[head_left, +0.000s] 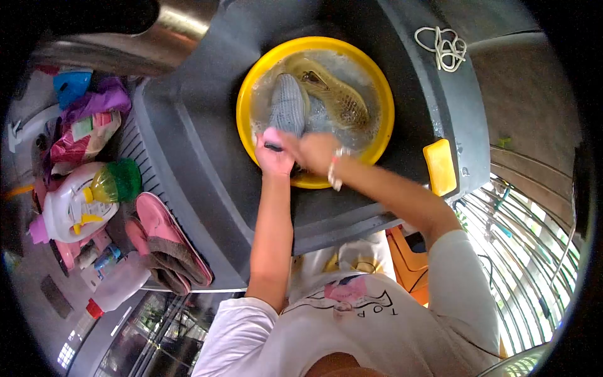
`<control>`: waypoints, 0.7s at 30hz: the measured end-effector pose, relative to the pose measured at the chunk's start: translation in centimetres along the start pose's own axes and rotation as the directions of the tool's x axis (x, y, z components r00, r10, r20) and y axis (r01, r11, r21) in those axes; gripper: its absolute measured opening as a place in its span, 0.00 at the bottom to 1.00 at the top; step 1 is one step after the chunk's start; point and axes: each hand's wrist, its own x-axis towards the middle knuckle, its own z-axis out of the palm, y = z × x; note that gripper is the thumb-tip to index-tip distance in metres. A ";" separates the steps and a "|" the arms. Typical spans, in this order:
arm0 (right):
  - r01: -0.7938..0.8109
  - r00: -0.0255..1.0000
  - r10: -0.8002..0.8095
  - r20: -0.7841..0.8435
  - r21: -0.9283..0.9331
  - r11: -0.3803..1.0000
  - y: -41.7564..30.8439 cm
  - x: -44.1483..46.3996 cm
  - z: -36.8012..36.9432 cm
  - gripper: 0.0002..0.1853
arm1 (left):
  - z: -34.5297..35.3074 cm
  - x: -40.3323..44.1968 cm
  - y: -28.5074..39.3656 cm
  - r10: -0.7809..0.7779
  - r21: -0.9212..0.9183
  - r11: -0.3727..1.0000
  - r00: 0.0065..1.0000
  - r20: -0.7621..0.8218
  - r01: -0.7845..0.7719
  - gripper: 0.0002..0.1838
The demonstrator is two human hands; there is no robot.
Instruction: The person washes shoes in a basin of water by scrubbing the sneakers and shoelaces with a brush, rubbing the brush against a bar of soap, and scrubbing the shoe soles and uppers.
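A yellow basin holds cloudy, foamy water and a pair of knit shoes. One grey ribbed shoe points away from me, its near end at my hands. The other, an olive-brown shoe, lies partly sunk on the right side. My left hand is closed around the near end of the grey shoe, where a pink patch and a small dark spot show. Right against it is my right hand, curled and blurred by motion; whatever its fingers hold is hidden.
The basin stands in a dark grey sink. On the right ledge lie white shoelaces and a yellow soap bar. To the left are pink shoes, a white jug, a green-yellow bottle and a clear red-capped bottle.
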 end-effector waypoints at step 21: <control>-0.077 0.837 0.057 -0.544 -0.014 0.997 6.4 3.7 -4.7 0.18 | 4.7 7.2 -2.9 0.124 0.158 0.987 0.826 -0.550 -0.043 0.25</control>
